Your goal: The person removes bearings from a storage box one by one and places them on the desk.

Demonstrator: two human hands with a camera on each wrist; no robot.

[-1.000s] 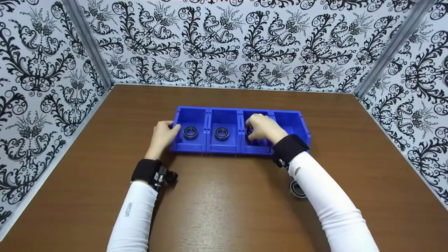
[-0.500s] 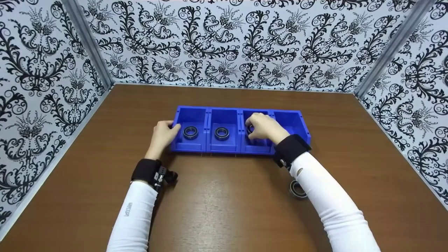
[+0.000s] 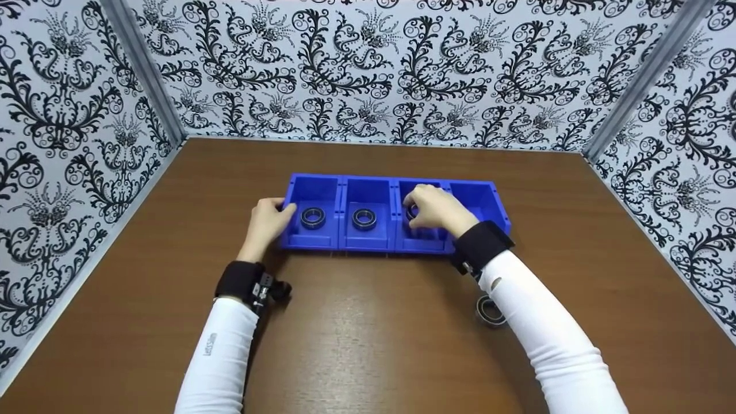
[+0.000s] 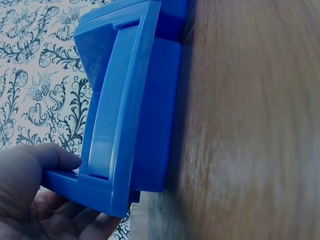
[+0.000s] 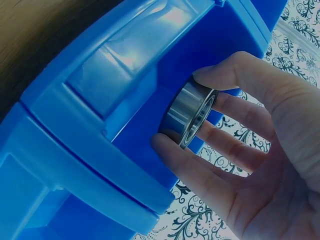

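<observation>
A row of joined blue bins (image 3: pixel 368 244) with side-by-side compartments stands on the table. My left hand (image 3: pixel 268 225) grips its left end wall; the left wrist view shows the thumb (image 4: pixel 60 157) over the rim and the other fingers outside and below. Inside the third compartment from the left, my right hand (image 3: pixel 434 208) pinches a ball bearing (image 5: pixel 186 112) between thumb and fingertips. That bearing is tilted in the right wrist view, and the hand partly covers it in the head view. One bearing (image 3: pixel 313 218) lies in the first compartment, another bearing (image 3: pixel 364 219) in the second.
Another bearing (image 3: pixel 489 311) lies on the brown table (image 3: pixel 356 333), partly behind the right sleeve (image 3: pixel 535 310). The fourth compartment (image 3: pixel 476 201) is partly hidden by the right hand and wrist. Patterned wall panels (image 3: pixel 368 69) border the table at the back and sides.
The right wrist and forearm have shifted slightly to the right, while the right hand stays at the third compartment with the bearing. The left hand and the bins have not visibly moved.
</observation>
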